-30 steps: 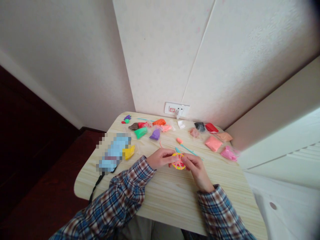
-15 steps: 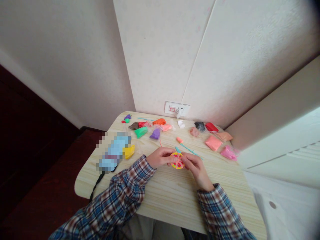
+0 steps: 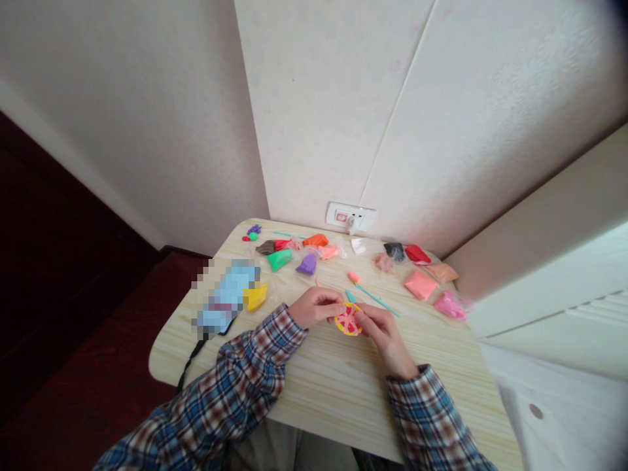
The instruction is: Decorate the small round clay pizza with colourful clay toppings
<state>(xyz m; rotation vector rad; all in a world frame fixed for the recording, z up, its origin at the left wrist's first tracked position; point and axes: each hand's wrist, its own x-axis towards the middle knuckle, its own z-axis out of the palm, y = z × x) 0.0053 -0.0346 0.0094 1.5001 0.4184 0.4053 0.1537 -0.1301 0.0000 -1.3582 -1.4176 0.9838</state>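
Note:
Between my two hands is a small round clay disc (image 3: 348, 320) with a yellow rim, red patches and pink strips across its face. My left hand (image 3: 316, 307) grips its left edge, thumb on the face. On the opposite edge, my right hand (image 3: 383, 327) pinches the disc between thumb and fingers. Just behind it a blue modelling tool (image 3: 350, 296) lies on the table. Farther back rests a thin blue stick (image 3: 377, 299) with a lump of coral clay (image 3: 354, 277) by its upper end. The fingers under the disc are partly hidden.
Bags of clay line the table (image 3: 338, 392), among them green (image 3: 279, 260), purple (image 3: 307, 264), yellow (image 3: 256, 297), coral (image 3: 420, 284) and pink (image 3: 450, 305). A blurred phone (image 3: 228, 297) with a black strap lies left. Small clay fruit (image 3: 253, 232) sits at the back-left corner, near the wall.
Both hands keep hold of the disc, which has tilted slightly and shifted a little left. The camera view has moved slightly. The things on the table stay in place.

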